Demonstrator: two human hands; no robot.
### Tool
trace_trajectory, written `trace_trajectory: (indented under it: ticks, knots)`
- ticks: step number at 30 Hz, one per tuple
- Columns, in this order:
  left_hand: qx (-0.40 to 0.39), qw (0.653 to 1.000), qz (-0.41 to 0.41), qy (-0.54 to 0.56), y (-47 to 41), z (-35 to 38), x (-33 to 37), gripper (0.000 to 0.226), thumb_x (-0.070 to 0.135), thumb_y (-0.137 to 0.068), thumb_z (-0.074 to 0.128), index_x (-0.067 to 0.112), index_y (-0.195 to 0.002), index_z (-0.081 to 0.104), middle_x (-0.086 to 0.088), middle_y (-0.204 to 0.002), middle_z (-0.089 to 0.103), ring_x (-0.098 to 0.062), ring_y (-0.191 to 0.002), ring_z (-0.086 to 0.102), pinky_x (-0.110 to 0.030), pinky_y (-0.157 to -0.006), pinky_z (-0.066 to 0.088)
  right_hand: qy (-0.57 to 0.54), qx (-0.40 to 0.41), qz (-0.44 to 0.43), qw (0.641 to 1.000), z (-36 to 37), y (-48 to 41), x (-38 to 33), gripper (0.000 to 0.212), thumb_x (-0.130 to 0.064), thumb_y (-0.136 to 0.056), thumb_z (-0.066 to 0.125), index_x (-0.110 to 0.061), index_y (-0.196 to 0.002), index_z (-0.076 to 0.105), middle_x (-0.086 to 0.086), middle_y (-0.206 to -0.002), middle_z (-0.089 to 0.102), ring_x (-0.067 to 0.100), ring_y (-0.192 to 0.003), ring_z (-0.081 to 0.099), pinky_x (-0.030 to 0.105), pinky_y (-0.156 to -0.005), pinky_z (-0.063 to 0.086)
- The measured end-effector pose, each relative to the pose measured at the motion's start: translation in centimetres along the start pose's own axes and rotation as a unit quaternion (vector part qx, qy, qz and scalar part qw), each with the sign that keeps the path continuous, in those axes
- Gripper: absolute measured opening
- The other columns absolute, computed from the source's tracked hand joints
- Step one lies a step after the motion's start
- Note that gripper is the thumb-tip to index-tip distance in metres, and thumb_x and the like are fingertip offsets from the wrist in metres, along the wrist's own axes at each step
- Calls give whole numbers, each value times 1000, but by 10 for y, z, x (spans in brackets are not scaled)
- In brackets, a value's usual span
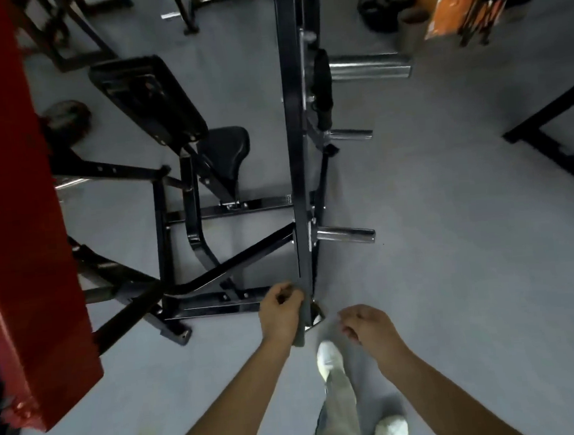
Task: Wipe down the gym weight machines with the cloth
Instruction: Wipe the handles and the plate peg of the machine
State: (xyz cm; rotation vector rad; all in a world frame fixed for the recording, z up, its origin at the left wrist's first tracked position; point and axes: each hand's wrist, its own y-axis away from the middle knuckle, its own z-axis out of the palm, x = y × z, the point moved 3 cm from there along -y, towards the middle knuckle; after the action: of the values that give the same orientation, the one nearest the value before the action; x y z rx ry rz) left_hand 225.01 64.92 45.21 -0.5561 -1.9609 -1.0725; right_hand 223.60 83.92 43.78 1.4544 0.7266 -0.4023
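The left hand has its grip closed round the grey cloth, pressed to the near end of the tall black post of the weight machine. The right hand is just right of it, grip loosely curled and holding nothing. Chrome pegs jut right from the post. A black seat lies to the left, and a red column crowds the far left.

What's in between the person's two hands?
In the head view, the gray cloth that the left hand grips hangs there, beside the foot of the machine's black post; then bare floor up to the right hand.
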Motion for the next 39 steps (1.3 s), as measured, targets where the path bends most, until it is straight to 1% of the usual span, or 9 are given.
trace_trajectory:
  ticks: [3, 5, 8, 11, 17, 22, 29, 33, 39]
  knots:
    - [42, 999, 0, -27, -68, 15, 2, 19, 20, -96, 71, 31, -81, 68, 14, -81, 68, -12, -83, 65, -13, -66, 47, 43, 13, 6, 999, 4, -38, -17, 13, 1, -95, 61, 8, -92, 72, 12, -76, 65, 21, -72, 56, 28, -68, 47]
    - [70, 997, -3, -43, -118, 24, 1, 7, 30, -98, 69, 29, -92, 73, 14, -82, 68, -14, -85, 65, -24, -71, 48, 64, 24, -2, 998, 9, -66, -32, 13, -2, -94, 63, 3, -89, 73, 14, -76, 66, 22, -70, 57, 31, -68, 46]
    - [119, 986, 18, -117, -195, 38, -5, 32, 51, -99, 60, 26, -112, 74, 2, -102, 73, -20, -91, 66, -33, -81, 54, 80, 26, -29, 996, 18, -113, -51, 13, -5, -95, 64, -2, -87, 74, 10, -72, 68, 19, -67, 58, 30, -67, 45]
    - [146, 975, 41, -160, -255, 52, -9, 39, 59, -99, 55, 26, -108, 75, -1, -101, 72, -20, -82, 69, -36, -76, 59, 44, 31, -33, 998, 28, -153, -61, 13, -1, -96, 64, -3, -89, 74, 10, -73, 71, 20, -69, 62, 31, -70, 50]
    - [60, 955, 68, -283, -327, 102, -18, 26, 27, -105, 58, 9, -113, 74, -11, -120, 51, -20, -72, 53, -33, -79, 56, 45, 27, -28, 998, 51, -238, -61, 16, 0, -97, 61, -6, -91, 75, 12, -79, 71, 18, -69, 62, 27, -70, 50]
    - [28, 977, 71, -200, -338, 116, -51, 26, 14, -103, 56, 10, -123, 71, -6, -118, 43, -19, -84, 56, -28, -94, 52, 30, 18, -35, 999, 71, -296, -60, 26, 4, -96, 54, -11, -85, 73, 5, -74, 71, 15, -67, 62, 21, -67, 52]
    - [10, 987, 63, -145, -363, 111, -75, 29, 19, -92, 53, 13, -106, 78, -19, -97, 56, -17, -61, 53, -42, -68, 58, -23, 7, -45, 999, 98, -341, -46, 33, 11, -94, 48, -11, -81, 69, -1, -66, 67, 17, -69, 60, 27, -70, 50]
    - [30, 989, 43, -141, -371, 120, -62, 31, 15, -101, 52, 13, -123, 74, -11, -127, 52, -24, -79, 66, -39, -82, 62, -12, -3, -42, 999, 104, -341, -31, 33, 9, -95, 48, -12, -82, 70, -1, -68, 69, 17, -71, 62, 31, -76, 53]
    - [12, 988, 36, -147, -363, 122, -66, 31, 15, -103, 52, 11, -128, 69, -8, -125, 48, -25, -91, 64, -43, -91, 59, -18, 14, -26, 999, 103, -349, -32, 33, 10, -95, 45, -11, -83, 68, 1, -69, 66, 14, -67, 59, 25, -70, 51]
